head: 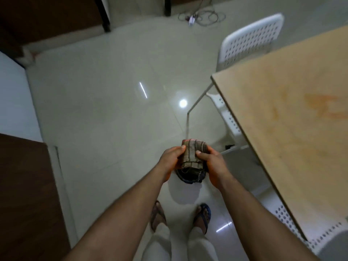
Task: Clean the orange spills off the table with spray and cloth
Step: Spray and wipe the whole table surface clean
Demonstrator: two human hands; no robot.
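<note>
I see the cloth (194, 154) as coarse woven fabric, brownish with dark stripes and frayed threads at its near edge. Table (282, 129), right: matt pale wood-look top, orange stains (325, 108) smeared on it. Floor (113, 110): glossy pale tiles mirroring lamps. Chairs (250, 40): white perforated plastic, I note. Far-left furniture (47, 17): dark wood.

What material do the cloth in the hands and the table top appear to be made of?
The cloth looks like coarse woven fabric: dull brownish, dark stripes, loose threads at its frayed lower edge. The table top appears to be pale wood or wood-look laminate, matte, flat with a thin edge and orange stains; which one is unclear.
</note>
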